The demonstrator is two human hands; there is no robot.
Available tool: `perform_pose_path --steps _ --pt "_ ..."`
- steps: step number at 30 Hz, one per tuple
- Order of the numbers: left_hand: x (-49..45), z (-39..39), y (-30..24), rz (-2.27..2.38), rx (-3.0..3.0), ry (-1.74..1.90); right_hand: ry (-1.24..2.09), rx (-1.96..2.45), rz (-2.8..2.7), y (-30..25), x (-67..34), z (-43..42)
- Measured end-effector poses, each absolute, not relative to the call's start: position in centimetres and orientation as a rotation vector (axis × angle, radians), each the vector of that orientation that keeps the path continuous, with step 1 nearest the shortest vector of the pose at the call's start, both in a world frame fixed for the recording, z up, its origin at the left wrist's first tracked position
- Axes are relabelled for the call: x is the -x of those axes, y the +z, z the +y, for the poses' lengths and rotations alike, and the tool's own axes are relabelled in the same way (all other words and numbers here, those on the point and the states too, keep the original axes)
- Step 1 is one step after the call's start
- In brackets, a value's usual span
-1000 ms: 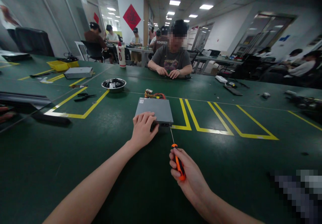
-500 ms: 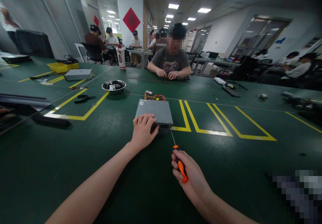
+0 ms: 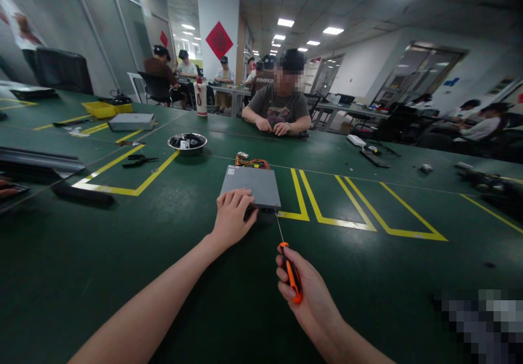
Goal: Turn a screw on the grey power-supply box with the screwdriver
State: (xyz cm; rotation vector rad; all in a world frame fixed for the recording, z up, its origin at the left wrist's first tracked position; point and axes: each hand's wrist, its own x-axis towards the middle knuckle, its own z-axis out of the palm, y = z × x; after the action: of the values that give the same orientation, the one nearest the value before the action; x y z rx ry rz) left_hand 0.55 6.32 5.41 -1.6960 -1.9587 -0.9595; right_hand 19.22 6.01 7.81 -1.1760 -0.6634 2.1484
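Observation:
A flat grey metal box (image 3: 253, 185) lies on the green table (image 3: 368, 277), with a bundle of coloured wires (image 3: 252, 162) at its far end. My left hand (image 3: 231, 217) rests on the box's near left corner, fingers curled over the edge. My right hand (image 3: 304, 293) grips an orange-and-black screwdriver (image 3: 291, 274). Its thin shaft points up to the near right corner of the box, where the tip sits at the box's edge.
A steel bowl (image 3: 187, 141) with small parts and black pliers (image 3: 139, 160) lie left of the box. Yellow tape lines (image 3: 327, 211) mark the table. A second grey box (image 3: 131, 121) and a yellow tray (image 3: 98, 109) sit far left. A person (image 3: 280, 102) sits opposite.
My view has tilted slightly, so everything sits a little lower in frame. Both hands, the screwdriver and the box keep the same positions relative to each other.

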Motion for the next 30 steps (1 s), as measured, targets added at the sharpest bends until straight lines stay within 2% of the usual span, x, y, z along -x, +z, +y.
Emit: perform_pose_path --steps 14,21,30 --pt "-0.56 6.15 5.57 -1.961 1.701 -0.958 2.202 1.25 -0.668 7.73 -19.24 5.9" --pt "-0.52 6.13 5.46 -1.962 1.705 -0.958 2.19 1.117 -0.643 7.45 -19.29 6.2" --pt "-0.46 6.26 5.2 -1.973 1.693 -0.957 2.207 1.259 -0.653 7.98 -19.14 6.23"
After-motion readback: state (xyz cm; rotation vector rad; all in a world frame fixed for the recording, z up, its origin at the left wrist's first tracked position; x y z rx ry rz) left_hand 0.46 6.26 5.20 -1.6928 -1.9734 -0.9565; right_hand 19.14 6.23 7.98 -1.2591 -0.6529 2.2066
